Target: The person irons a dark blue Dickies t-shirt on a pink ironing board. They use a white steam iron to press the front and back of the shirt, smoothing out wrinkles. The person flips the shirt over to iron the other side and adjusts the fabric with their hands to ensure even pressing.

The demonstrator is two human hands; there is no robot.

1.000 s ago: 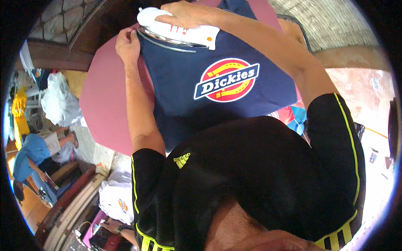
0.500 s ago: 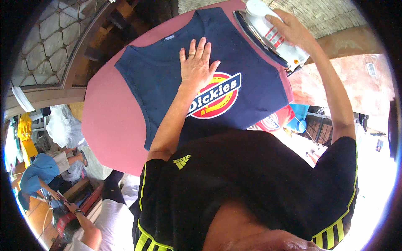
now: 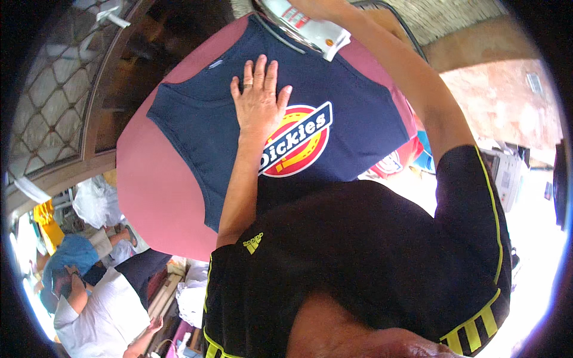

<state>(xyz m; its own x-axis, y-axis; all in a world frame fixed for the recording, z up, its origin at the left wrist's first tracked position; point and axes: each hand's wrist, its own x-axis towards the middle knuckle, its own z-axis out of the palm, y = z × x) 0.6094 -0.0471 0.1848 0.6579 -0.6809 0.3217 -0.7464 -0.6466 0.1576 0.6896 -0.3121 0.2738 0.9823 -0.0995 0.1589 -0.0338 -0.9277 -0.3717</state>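
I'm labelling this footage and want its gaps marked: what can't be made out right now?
In the head view:
- Right hand: fingers cut off by the upper edge; grip unclear.
- Iron: upper part cut off by the same edge.
- Round emblem: left part hidden by the left forearm.
- Navy garment: near end hidden by the black shirt.
- Pale neck label: too small to read.

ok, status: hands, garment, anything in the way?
Left hand open, flat on the navy garment. Right hand on the iron, cut off by frame's top edge. Garment spread on pink board. Left wrist covers part of the round emblem.
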